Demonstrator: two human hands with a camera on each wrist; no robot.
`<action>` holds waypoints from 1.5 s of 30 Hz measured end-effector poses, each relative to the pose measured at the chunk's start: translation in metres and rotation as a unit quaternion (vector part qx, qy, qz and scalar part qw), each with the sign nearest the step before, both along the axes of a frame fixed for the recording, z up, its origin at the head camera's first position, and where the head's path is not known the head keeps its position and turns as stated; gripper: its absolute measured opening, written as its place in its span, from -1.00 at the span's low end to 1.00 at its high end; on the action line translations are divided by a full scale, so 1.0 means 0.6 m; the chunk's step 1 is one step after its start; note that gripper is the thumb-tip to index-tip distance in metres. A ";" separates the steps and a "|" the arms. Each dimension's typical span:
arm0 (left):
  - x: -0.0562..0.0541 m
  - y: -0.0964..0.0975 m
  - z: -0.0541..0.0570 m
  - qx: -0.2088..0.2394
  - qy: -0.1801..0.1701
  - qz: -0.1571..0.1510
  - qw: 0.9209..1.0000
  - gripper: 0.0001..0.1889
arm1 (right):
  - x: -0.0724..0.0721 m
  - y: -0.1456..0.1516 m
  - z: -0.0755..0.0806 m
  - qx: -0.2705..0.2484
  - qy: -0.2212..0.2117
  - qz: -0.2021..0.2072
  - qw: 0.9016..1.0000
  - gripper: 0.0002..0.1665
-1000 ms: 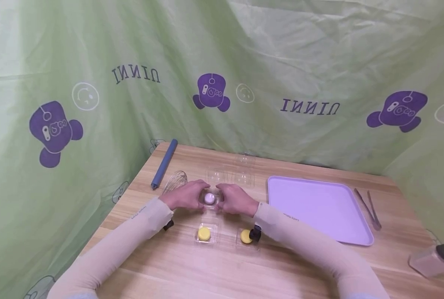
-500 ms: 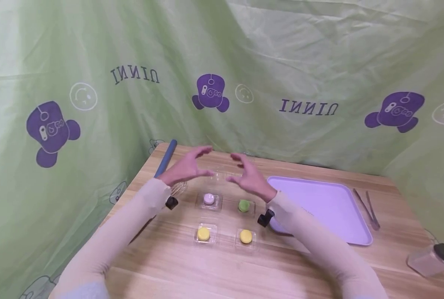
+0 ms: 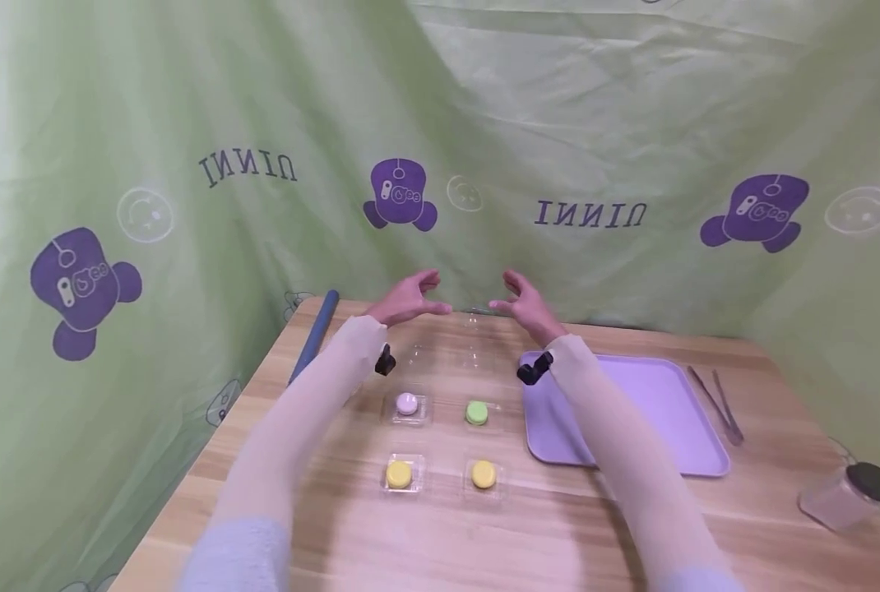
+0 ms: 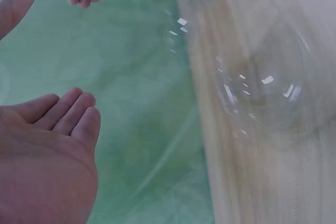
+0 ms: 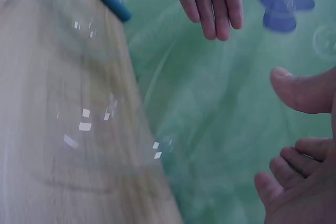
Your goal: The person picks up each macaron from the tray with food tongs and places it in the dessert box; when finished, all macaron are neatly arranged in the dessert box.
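Note:
Above the far part of the table, my left hand (image 3: 409, 301) and right hand (image 3: 532, 311) face each other, fingers loosely bent, holding nothing. Both wrist views show bare palms, the left (image 4: 47, 166) and the right (image 5: 304, 187). Nearest them are transparent plastic domed lids (image 3: 473, 357), faint except for their reflections, by the table's back edge. Closer to me, macarons sit in clear plastic trays in two rows: a pink macaron (image 3: 406, 404) and a green macaron (image 3: 477, 413) behind, a yellow macaron (image 3: 399, 474) and another yellow macaron (image 3: 484, 474) in front.
A purple tray (image 3: 655, 411) lies at right, partly under my right forearm. Beyond it are tongs (image 3: 717, 407) and a black-lidded jar (image 3: 847, 497). A blue rod (image 3: 316, 335) lies at the left edge. A green printed curtain (image 3: 321, 230) hangs behind the wooden table.
Both hands have let go of the pink macaron's container, risen and moved away toward the table's back edge. The green macaron, hidden at first, now shows. The head view has shifted slightly.

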State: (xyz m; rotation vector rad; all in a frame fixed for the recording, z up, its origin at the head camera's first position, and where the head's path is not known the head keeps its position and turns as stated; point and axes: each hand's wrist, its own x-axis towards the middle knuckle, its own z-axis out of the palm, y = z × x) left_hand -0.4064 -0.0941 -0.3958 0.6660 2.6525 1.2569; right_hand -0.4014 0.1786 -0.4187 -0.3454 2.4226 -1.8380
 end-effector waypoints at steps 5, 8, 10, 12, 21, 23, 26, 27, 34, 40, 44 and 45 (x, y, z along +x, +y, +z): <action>-0.020 0.013 -0.024 -0.079 -0.029 0.000 0.996 0.16 | -0.042 -0.003 -0.043 0.041 -0.044 0.018 0.998 0.08; -0.025 0.018 -0.035 -0.108 -0.047 -0.003 0.993 0.17 | -0.055 -0.007 -0.061 0.065 -0.053 0.034 0.996 0.05; -0.027 0.020 -0.040 -0.119 -0.052 -0.006 0.992 0.16 | -0.060 -0.010 -0.070 0.074 -0.058 0.047 0.994 0.04; -0.027 0.020 -0.044 -0.126 -0.055 -0.007 0.990 0.15 | -0.063 -0.014 -0.079 0.082 -0.064 0.058 0.993 0.05; -0.027 0.025 -0.069 -0.134 -0.089 -0.017 0.987 0.12 | -0.064 -0.027 -0.103 0.092 -0.073 0.052 0.992 0.08; -0.028 0.030 -0.074 -0.137 -0.096 -0.021 0.986 0.11 | -0.062 -0.028 -0.103 0.100 -0.069 0.054 0.991 0.09; -0.027 0.039 -0.075 -0.137 -0.106 -0.025 0.985 0.09 | -0.059 -0.029 -0.104 0.102 -0.067 0.055 0.991 0.09; -0.025 0.042 -0.074 -0.137 -0.107 -0.026 0.984 0.09 | -0.059 -0.029 -0.105 0.101 -0.066 0.054 0.991 0.09; -0.023 0.063 -0.067 -0.142 -0.110 -0.032 0.983 0.10 | -0.057 -0.021 -0.105 0.111 -0.051 0.045 0.992 0.08; -0.034 0.078 -0.072 -0.135 -0.111 -0.043 0.984 0.09 | -0.054 -0.010 -0.103 0.116 -0.053 0.040 0.991 0.08; -0.040 0.090 -0.076 -0.129 -0.111 -0.050 0.984 0.08 | -0.052 -0.002 -0.104 0.120 -0.052 0.034 0.991 0.08; -0.039 0.093 -0.076 -0.129 -0.111 -0.052 0.984 0.08 | -0.052 0.001 -0.106 0.122 -0.051 0.032 0.991 0.08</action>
